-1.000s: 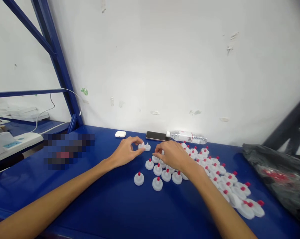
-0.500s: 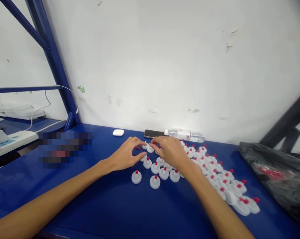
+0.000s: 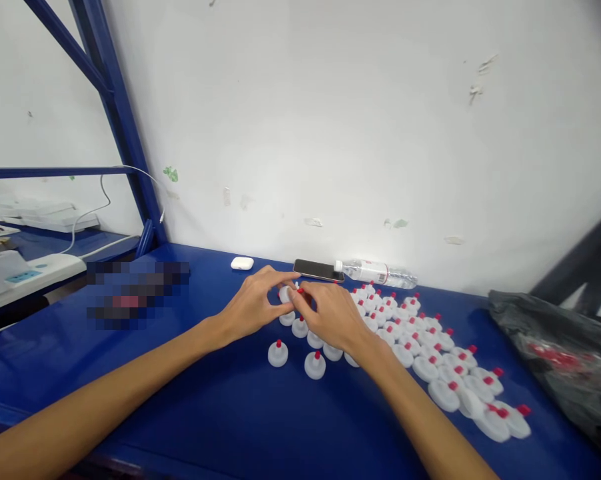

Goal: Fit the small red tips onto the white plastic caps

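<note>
Blue table (image 3: 240,413), red pieces (image 3: 558,357) in bag (image 3: 515,310)

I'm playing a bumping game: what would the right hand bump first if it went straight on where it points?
Probably the white cap between the right hand and the left hand, though depth there is hard to judge.

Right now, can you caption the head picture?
Left hand and right hand work among red-tipped white pieces on a blue table.
</note>
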Demonstrator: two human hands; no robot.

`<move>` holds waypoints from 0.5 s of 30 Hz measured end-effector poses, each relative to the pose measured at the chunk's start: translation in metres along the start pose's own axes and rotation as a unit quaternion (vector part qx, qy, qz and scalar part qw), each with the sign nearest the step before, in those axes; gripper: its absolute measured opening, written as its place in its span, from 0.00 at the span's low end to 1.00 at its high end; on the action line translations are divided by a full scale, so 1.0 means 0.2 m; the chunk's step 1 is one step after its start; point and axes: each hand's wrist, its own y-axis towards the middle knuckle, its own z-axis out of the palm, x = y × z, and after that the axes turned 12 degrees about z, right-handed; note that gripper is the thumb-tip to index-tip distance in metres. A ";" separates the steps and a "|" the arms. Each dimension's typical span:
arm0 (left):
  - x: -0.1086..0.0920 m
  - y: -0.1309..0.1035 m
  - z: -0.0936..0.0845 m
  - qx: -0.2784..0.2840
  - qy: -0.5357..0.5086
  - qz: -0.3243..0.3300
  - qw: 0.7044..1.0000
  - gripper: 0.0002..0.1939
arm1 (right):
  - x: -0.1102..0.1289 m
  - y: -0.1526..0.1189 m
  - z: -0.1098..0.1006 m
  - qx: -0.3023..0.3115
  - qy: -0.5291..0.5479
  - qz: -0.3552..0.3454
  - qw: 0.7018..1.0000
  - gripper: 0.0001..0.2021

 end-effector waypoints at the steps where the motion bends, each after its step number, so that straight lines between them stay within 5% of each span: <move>1: 0.00 0.00 0.00 -0.003 -0.001 0.000 1.000 0.26 | 0.00 0.00 0.01 0.008 0.007 0.001 1.000 0.18; 8: -0.08 0.03 -0.02 0.006 -0.040 -0.053 0.998 0.16 | 0.01 0.02 0.00 0.036 0.128 0.051 0.990 0.16; 15: -0.10 0.06 -0.04 0.048 -0.267 -0.176 0.946 0.16 | 0.05 0.03 0.00 0.093 0.293 0.103 0.946 0.17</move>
